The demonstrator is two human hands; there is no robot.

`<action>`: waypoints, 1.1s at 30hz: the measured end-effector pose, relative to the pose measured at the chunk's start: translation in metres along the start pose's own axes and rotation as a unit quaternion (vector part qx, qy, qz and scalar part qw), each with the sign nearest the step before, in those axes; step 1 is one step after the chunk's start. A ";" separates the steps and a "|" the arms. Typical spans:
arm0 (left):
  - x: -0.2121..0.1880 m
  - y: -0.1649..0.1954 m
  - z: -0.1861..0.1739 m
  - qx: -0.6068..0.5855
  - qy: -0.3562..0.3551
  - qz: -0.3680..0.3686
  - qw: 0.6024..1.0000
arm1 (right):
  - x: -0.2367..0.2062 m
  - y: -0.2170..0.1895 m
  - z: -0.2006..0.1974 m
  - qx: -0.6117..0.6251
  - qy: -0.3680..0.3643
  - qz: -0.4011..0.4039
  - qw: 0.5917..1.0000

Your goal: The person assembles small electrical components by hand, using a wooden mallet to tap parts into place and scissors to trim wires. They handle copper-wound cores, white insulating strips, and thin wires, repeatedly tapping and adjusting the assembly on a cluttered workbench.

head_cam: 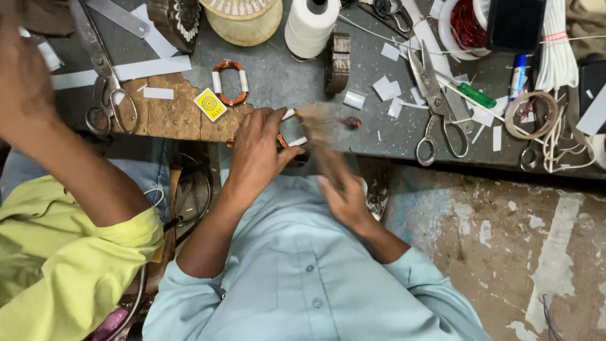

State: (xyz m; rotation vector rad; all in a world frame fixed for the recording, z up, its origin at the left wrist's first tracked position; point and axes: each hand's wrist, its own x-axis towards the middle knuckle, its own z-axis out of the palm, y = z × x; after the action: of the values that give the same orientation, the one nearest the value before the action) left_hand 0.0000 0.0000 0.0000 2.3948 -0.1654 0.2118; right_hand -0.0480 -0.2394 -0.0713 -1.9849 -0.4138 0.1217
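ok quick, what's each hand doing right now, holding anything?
Left hand: closed on a small copper wire coil with white tape wraps at the grey workbench edge.
Right hand: motion-blurred beside the coil; grip cannot be told.

My left hand (255, 151) wraps its fingers (278, 117) around a small copper coil (291, 131) taped in white, held at the tabletop (278, 76) edge. My right hand (338, 189) is a blur just at 4 o'clock of it, so its grip is unclear. A second copper coil (229, 82) lies at 11 o'clock beside a yellow card (209, 104). Scissors (435, 104) lie at 3 o'clock, a white thread spool (310, 26) at 12. A co-worker's arm (69, 158) in a yellow-green sleeve (63, 265) reaches in at 9 o'clock.
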 end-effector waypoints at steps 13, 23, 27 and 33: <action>-0.007 -0.005 0.004 -0.013 -0.008 -0.014 1.000 | -0.003 -0.013 -0.003 0.133 0.083 -0.052 0.986; -0.001 0.013 -0.021 -0.051 -0.012 0.063 0.997 | 0.024 -0.047 -0.035 0.169 0.164 -0.061 0.970; -0.007 0.024 -0.029 -0.118 -0.091 0.083 0.985 | 0.043 -0.048 -0.038 -0.035 0.129 -0.098 0.986; -0.007 0.017 -0.016 -0.359 -0.068 0.076 0.928 | 0.065 -0.050 -0.017 0.369 0.091 0.018 0.925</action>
State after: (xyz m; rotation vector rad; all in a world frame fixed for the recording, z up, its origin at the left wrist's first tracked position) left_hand -0.0114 -0.0011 0.0219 1.6626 -0.4158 0.0387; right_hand 0.0058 -0.2129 -0.0128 -1.2432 -0.1679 0.0961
